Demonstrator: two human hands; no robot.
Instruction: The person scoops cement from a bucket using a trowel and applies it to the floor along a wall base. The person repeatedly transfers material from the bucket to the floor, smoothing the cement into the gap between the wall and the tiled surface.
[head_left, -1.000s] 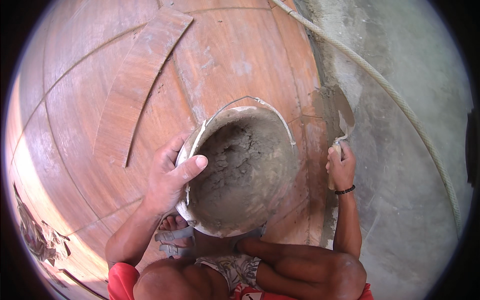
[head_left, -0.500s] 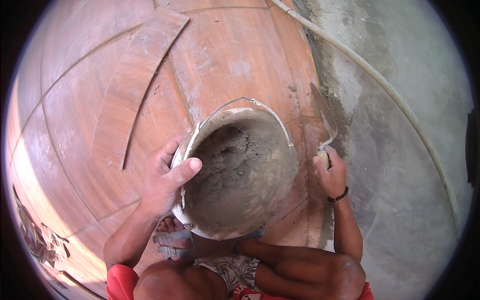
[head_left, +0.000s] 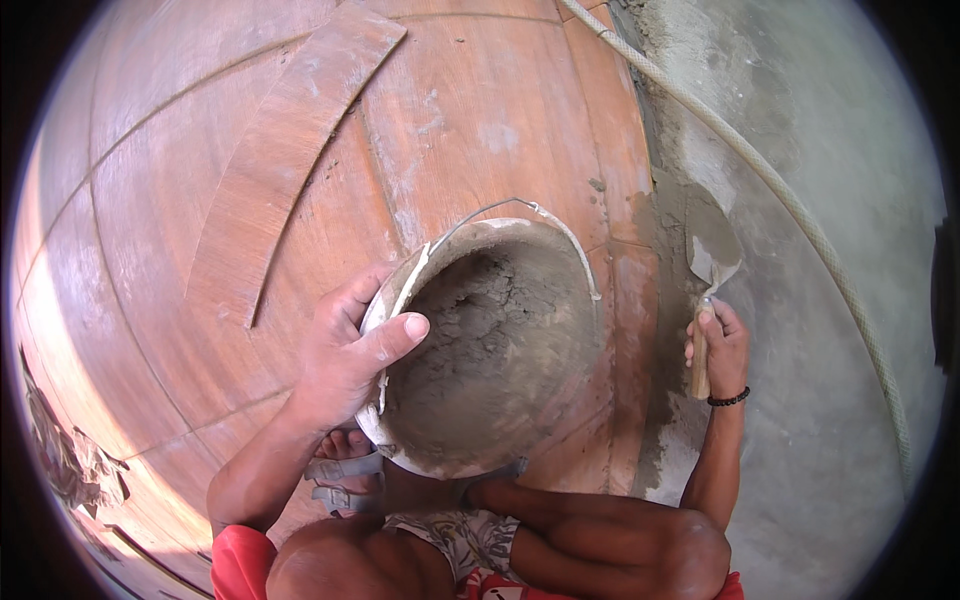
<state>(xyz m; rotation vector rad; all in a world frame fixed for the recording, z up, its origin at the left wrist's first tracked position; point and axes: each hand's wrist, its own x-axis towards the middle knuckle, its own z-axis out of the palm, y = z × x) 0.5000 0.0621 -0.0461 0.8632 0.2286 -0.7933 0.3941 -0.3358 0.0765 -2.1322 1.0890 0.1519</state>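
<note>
My left hand (head_left: 360, 340) grips the left rim of a bucket (head_left: 480, 440) with grey wet mortar (head_left: 490, 320) inside and a wire handle (head_left: 520, 200) along its top. My right hand (head_left: 720, 350) is closed round the wooden handle of a trowel (head_left: 712, 240), whose blade points away from me over a rough strip of wet mortar (head_left: 668, 220) beside the right edge of the wood-look tiles (head_left: 500, 100).
A cut tile piece (head_left: 270, 165) lies at upper left. A pale hose (head_left: 770, 175) curves over the grey concrete (head_left: 820, 420) on the right. Crumpled debris (head_left: 75, 470) lies at far left. My sandalled foot (head_left: 345, 475) shows below the bucket.
My right hand and trowel moved slightly left, then out to the right, the blade now turned flatter over the concrete edge. My left hand still grips the bucket.
</note>
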